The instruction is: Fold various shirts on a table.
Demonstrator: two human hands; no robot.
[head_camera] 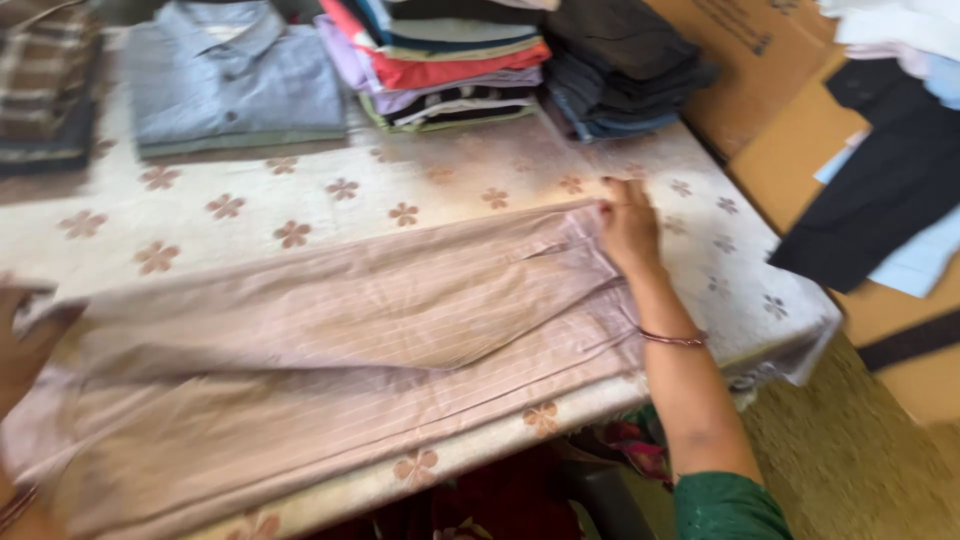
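The table (250, 215), under a flower-print cover, carries a pale pink striped shirt (330, 340) laid flat across its near half. At the table's far edge sit a folded blue shirt (235, 85) and a stack of folded clothes (440, 65). The right hand (628, 228) rests fingers together, palm down, on the shirt's right end. The left hand (22, 350) meets the left end; its grip cannot be told. Judged step: flattening before a fold. The next move calls for both ends held even.
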